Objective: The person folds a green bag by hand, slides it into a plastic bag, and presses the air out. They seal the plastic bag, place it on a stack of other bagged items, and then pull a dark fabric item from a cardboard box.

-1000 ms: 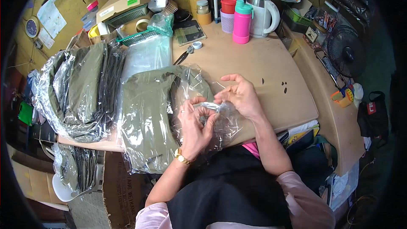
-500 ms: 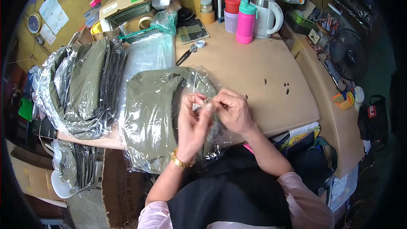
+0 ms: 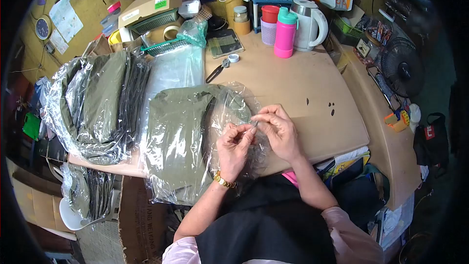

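Note:
An olive-green garment in a clear plastic bag (image 3: 177,134) lies folded flat on the table in front of me. Over its right end, my left hand (image 3: 235,143) is pinched closed, thumb against fingers. My right hand (image 3: 278,133) meets it fingertip to fingertip, also in a pinch. Something small and greyish shows between the fingertips; I cannot tell what it is. Loose clear plastic spreads beneath both wrists. To the left stands a stack of bagged olive garments (image 3: 101,102). Black thread snips (image 3: 214,73) lie beyond the bag, beside a small white roll (image 3: 233,58).
Flat clear plastic bags (image 3: 175,68) lie behind the bagged garment. A pink bottle (image 3: 284,36) and an electric kettle (image 3: 309,24) stand at the back. Small dark bits (image 3: 331,109) are scattered on the tabletop (image 3: 288,80). More bagged garments rest on a white chair (image 3: 71,213) at lower left.
Both hands have shifted slightly right, and their fingertips, bunched together before, are now spread a little apart around the small piece. The whole view has moved slightly; the bagged garment stays put.

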